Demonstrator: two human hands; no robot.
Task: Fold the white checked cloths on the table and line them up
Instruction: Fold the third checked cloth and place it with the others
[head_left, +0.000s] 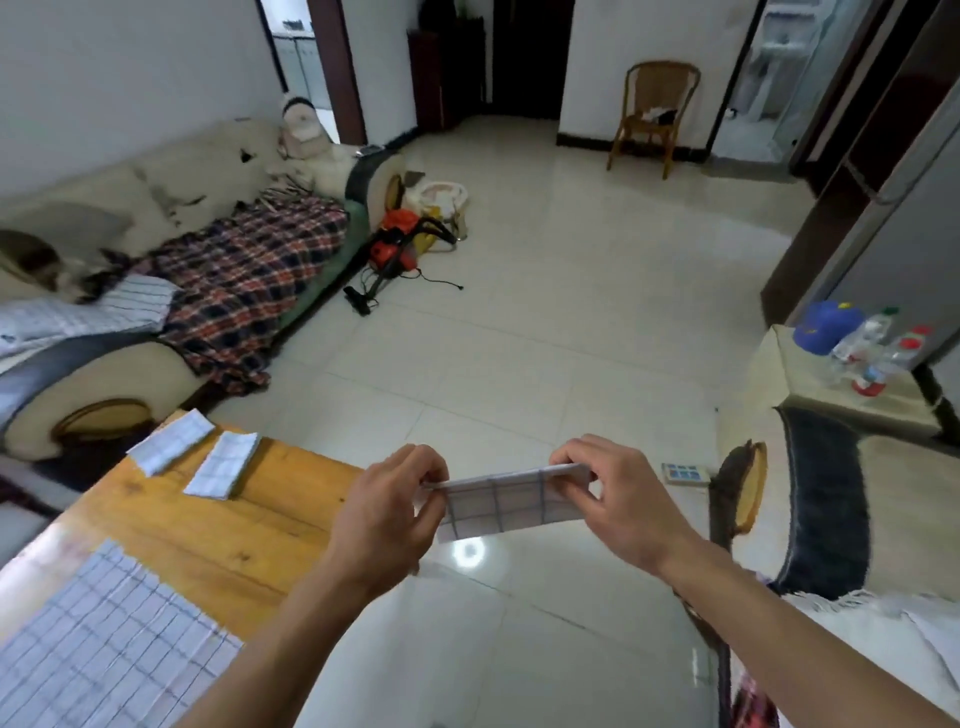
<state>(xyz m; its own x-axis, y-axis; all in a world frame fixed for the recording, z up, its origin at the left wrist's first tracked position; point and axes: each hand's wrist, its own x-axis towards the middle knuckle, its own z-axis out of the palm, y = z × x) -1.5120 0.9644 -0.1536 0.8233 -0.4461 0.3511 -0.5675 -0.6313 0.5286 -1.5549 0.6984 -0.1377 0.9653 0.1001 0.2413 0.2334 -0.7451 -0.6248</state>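
Observation:
A folded white checked cloth (506, 501) hangs in the air over the floor, just off the table's right edge. My left hand (392, 501) pinches its left end and my right hand (621, 496) pinches its right end, stretching it flat between them. Two folded checked cloths (171, 441) (224, 465) lie side by side near the far left corner of the wooden table (249, 535). An unfolded checked cloth (98, 649) is spread over the table's near left part.
A sofa with a plaid blanket (244, 275) stands to the left beyond the table. A vacuum cleaner (395, 254) lies on the tiled floor. At right stand an armchair (831, 493) and a side table with bottles (878, 358).

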